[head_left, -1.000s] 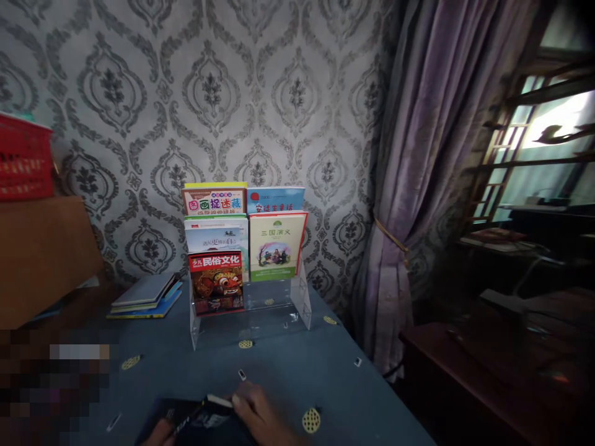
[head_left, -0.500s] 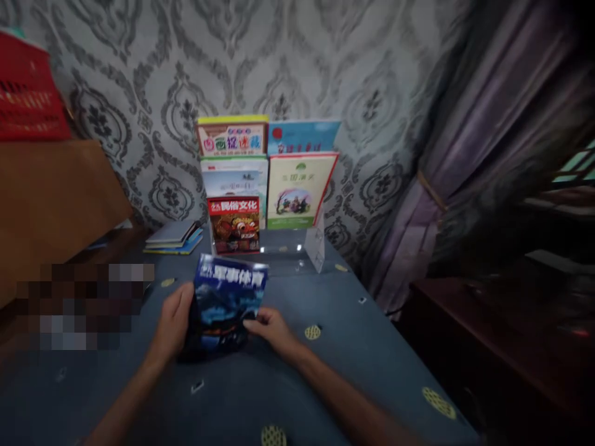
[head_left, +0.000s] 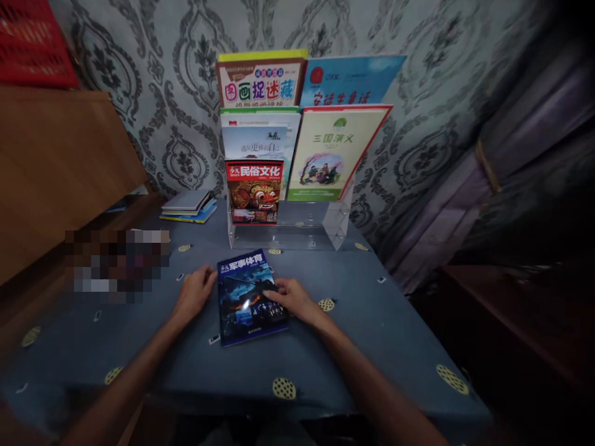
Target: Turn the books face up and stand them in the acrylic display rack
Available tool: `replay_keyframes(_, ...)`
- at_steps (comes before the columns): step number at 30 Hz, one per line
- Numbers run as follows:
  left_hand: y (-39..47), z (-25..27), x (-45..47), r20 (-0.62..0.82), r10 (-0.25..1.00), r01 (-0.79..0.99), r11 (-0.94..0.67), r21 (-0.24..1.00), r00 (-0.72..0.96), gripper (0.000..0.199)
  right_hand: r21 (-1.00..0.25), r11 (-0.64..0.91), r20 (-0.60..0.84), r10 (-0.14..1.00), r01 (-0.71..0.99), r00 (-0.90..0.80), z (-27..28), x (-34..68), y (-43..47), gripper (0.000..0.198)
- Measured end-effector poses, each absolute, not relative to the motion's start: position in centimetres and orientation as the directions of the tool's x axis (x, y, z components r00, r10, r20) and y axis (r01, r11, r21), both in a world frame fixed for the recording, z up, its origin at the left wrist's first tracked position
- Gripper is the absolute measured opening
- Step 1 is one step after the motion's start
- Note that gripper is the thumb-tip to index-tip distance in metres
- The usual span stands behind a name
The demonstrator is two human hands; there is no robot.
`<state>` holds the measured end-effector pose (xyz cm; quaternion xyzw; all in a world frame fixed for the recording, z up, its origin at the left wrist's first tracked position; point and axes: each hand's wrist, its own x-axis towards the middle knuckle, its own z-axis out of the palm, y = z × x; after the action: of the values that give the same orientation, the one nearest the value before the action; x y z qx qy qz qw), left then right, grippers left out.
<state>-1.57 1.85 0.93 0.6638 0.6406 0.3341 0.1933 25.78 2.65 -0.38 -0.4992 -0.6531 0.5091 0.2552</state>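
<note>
A dark blue book (head_left: 246,310) with a tank on its cover lies on or just above the tablecloth in front of me, face up and turned slightly. My right hand (head_left: 297,300) grips its right edge, thumb on the cover and fingers hidden partly beneath. Beside the left edge, my left hand (head_left: 195,291) rests on the cloth, fingers loosely bent and holding nothing. Behind the book stands a clear acrylic rack (head_left: 337,217). In its left column, a red book (head_left: 255,195) with a mask picture sits at the front; a pale green book (head_left: 332,155) leans on the right.
More books fill the rack's upper tiers, among them a blue book (head_left: 348,80). A small stack of books (head_left: 188,207) lies left of the rack. Further left are a wooden cabinet (head_left: 60,161) and a red basket (head_left: 32,46). A purple curtain (head_left: 446,186) hangs at the right.
The blue book has gone from held up between both hands to lying low at the table. My left hand has let go of its edge; the view has tilted down.
</note>
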Motion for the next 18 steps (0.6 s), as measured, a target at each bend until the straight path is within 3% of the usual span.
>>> replay_keyframes(3, 2.4, 0.3, -1.6, 0.338, 0.939, 0.797, -0.257, 0.547, 0.07, 0.023, -0.675, 0.118, -0.071, 0.972, 0.728, -0.223, 0.8, 26.0, 2.1, 0.032)
replay_keyframes(6, 2.9, -1.3, -1.6, 0.382, 0.913, 0.805, -0.33, 0.492, 0.141, 0.02, -0.5, 0.207, 0.06, 0.977, 0.841, -0.205, 1.7, 25.1, 1.7, 0.026)
replay_keyframes(8, 3.1, -2.3, -1.8, 0.383, 0.909, 0.809, -0.346, 0.475, 0.164, 0.02, -0.471, 0.38, 0.176, 0.925, 0.796, -0.337, 1.7, 23.7, 2.0, 0.023)
replay_keyframes(12, 3.3, -3.2, -2.5, 0.389, 0.901, 0.811, -0.369, 0.455, 0.191, 0.022, -0.452, 0.706, 0.292, 0.695, 0.545, -0.658, 0.8, 19.5, 4.1, 0.043)
replay_keyframes(15, 3.4, -3.3, -2.8, 0.399, 0.898, 0.809, -0.371, 0.455, 0.188, 0.026, -0.429, 0.763, 0.253, 0.616, 0.484, -0.746, -0.1, 16.8, 5.5, 0.055)
replay_keyframes(18, 3.4, -3.2, -2.8, 0.404, 0.895, 0.809, -0.376, 0.452, 0.19, 0.03, -0.401, 0.763, 0.223, 0.618, 0.506, -0.754, -0.6, 15.7, 5.8, 0.051)
